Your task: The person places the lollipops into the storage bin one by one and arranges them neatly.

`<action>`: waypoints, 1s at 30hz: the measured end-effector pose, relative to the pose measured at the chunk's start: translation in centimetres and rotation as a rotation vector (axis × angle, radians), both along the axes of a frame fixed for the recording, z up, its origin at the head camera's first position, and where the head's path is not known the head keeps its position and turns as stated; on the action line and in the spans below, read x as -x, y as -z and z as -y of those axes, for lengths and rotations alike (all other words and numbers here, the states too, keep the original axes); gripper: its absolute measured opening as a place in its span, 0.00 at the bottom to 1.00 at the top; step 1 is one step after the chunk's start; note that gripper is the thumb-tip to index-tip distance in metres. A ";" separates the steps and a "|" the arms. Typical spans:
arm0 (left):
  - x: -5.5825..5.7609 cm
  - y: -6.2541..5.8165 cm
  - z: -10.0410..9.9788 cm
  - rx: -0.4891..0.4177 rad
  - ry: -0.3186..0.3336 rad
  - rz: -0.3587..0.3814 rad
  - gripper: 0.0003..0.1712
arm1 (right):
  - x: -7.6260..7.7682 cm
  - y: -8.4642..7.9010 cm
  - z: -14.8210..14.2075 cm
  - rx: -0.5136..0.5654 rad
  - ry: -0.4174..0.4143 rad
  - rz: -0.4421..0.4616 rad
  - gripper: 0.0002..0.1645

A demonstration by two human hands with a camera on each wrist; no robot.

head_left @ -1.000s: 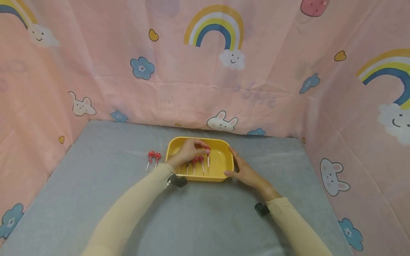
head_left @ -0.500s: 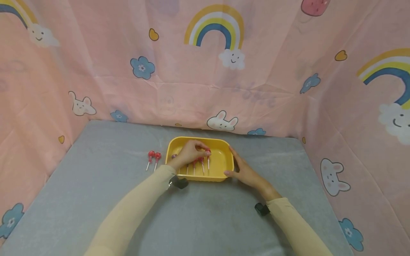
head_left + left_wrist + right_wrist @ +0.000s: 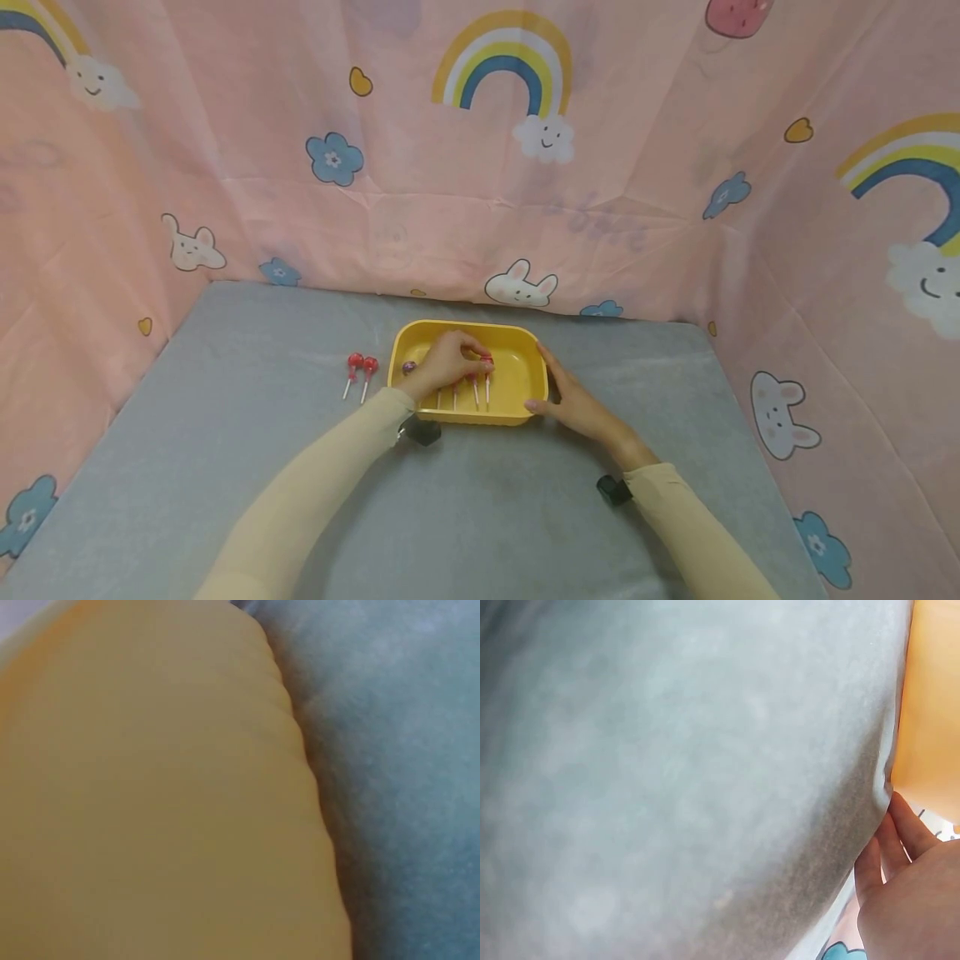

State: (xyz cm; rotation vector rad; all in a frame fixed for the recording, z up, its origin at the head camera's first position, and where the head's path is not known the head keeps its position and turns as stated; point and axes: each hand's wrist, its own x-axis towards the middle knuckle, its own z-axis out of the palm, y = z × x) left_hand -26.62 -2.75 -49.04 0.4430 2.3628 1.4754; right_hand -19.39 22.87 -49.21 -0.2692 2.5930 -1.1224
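My left hand (image 3: 448, 363) reaches over the yellow plastic bin (image 3: 517, 335) and pinches the head of a red lollipop (image 3: 487, 392) between thumb and fingertips. The lollipop's white stick points toward the bin's front wall. Left of it several lollipops lie in a row in the bin, one with a purple head (image 3: 408, 367); my hand partly covers them. At the bin's right end my right hand (image 3: 577, 405) holds the wall, thumb at the front corner and fingers toward the back. In the left wrist view the bin's wall (image 3: 165, 780) fills the left side, without the hand.
Two red lollipops, one on the left (image 3: 355, 361) and one on the right (image 3: 371, 365), lie on the grey cloth-covered table (image 3: 495, 508) left of the bin. A pink printed curtain (image 3: 420, 225) hangs behind the table and along both sides.
My left hand has lowered the red lollipop slightly toward the front of the bin, and the purple head shows more clearly. The right hand and bin have stayed in place.
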 end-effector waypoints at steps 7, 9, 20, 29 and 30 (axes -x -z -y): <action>-0.1 0.1 -0.2 0.047 0.004 -0.051 0.11 | 0.0 0.0 0.0 -0.002 0.003 0.005 0.63; -0.1 0.1 -0.2 0.060 0.001 -0.071 0.11 | 0.1 0.0 0.0 -0.001 -0.001 0.001 0.63; -0.2 0.1 -0.5 0.186 -0.028 -0.201 0.11 | 0.1 0.2 0.0 -0.001 -0.001 -0.005 0.62; -0.2 0.3 -0.6 0.212 -0.027 -0.257 0.11 | 0.1 0.2 0.0 -0.006 0.005 0.003 0.62; -0.2 0.3 -0.6 0.212 -0.025 -0.256 0.11 | 0.1 0.3 0.0 -0.006 0.006 0.004 0.62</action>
